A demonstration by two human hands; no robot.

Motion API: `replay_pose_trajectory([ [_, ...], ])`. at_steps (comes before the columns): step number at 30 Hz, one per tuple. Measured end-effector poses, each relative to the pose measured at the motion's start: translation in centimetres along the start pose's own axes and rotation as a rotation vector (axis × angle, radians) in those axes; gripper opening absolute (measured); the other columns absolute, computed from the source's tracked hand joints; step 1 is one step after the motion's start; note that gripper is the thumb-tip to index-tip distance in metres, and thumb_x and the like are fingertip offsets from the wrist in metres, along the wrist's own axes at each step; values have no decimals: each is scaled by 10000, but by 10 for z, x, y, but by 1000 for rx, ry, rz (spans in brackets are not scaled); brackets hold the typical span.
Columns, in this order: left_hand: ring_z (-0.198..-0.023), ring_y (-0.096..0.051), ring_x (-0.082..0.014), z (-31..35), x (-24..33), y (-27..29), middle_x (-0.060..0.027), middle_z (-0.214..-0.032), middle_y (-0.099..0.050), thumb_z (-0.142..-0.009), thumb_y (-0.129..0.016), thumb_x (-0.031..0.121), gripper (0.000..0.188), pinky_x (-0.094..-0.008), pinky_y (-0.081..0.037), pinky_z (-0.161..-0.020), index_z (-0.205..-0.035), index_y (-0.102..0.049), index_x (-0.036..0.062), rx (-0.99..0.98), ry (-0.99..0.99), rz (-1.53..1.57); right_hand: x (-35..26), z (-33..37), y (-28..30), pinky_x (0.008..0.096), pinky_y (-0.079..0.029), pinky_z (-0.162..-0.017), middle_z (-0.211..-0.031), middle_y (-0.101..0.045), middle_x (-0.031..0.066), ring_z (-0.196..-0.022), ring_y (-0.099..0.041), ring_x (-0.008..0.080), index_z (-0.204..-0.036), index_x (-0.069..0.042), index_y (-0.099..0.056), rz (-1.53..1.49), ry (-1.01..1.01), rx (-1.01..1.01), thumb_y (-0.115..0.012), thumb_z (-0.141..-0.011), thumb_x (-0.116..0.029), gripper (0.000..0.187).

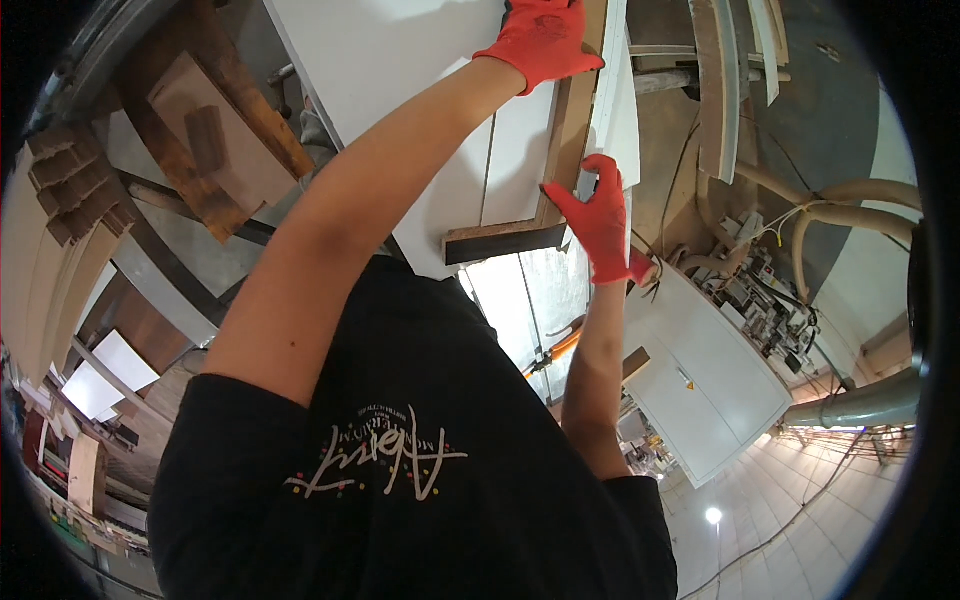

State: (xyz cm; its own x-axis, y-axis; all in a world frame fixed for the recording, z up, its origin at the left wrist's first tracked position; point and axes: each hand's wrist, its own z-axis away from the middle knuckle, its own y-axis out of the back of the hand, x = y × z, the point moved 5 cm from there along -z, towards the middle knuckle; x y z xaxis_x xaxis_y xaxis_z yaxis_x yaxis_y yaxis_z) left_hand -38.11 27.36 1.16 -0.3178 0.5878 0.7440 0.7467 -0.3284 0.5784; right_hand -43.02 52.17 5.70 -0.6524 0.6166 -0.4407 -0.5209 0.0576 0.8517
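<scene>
Both of my hands wear red work gloves. My left hand (pixel 545 42) reaches to the top of the view, lying over the white panel (pixel 370 110). Its thumb stretches out to touch the long brown wooden strip (pixel 572 110), while its other fingertips are cut off by the view's edge. Lower and to the right, my right hand (pixel 600 222) is open beside the strip and a narrow white edge piece (pixel 606 85), thumb and forefinger spread apart. Its other fingers are mostly hidden. A shorter dark-faced wooden piece (pixel 505 242) meets the strip's near end at a corner.
Stacked boards (pixel 75 190) stand at far left, near a brown board (pixel 215 130). Upright planks (pixel 715 90) are at right. Beyond them lie machine parts with cables (pixel 765 310), thick hoses (pixel 860 195) and a white cabinet (pixel 700 375). An orange-handled tool (pixel 560 345) shows between my arms.
</scene>
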Motion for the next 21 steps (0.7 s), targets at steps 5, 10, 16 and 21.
replay_pose_trajectory([
  [5, -1312, -392, -374, 0, -2, -7, -195, -1298, -468, -669, -814, 475, 834, -560, -261, -1150, -1256, -571, -67, -27, -19, -11, -6, 6, 10, 392, -449, -1039, -1247, -558, 112, -1190, -538, 300, -1273, -79, -552, -24, 123, -220, -865, -700, -96, 653],
  [10, -1318, -386, -377, 2, -1, -8, -195, -1302, -467, -683, -807, 470, 828, -558, -250, -1158, -1261, -566, -70, -43, -22, 5, -5, 11, 10, 393, -440, -1063, -1254, -571, 104, -1240, -515, 300, -1276, -88, -550, -51, -31, -223, -850, -675, -69, 672],
  [16, -1316, -399, -384, 2, -7, -6, -200, -1301, -479, -684, -807, 462, 822, -554, -253, -1159, -1263, -565, -69, 5, -34, -21, -2, -2, 0, 432, -454, -1030, -1218, -591, 160, -1195, -523, 353, -1256, -86, -544, -41, -92, -262, -911, -760, -289, 649],
  [21, -1320, -395, -374, -1, -3, -3, -195, -1302, -479, -666, -823, 469, 866, -550, -246, -1167, -1288, -545, -67, -16, -23, 34, -31, -39, -24, 524, -438, -998, -1304, -507, 250, -1193, -508, 424, -1348, -67, -431, 28, -132, 209, -863, -802, -484, 812],
])
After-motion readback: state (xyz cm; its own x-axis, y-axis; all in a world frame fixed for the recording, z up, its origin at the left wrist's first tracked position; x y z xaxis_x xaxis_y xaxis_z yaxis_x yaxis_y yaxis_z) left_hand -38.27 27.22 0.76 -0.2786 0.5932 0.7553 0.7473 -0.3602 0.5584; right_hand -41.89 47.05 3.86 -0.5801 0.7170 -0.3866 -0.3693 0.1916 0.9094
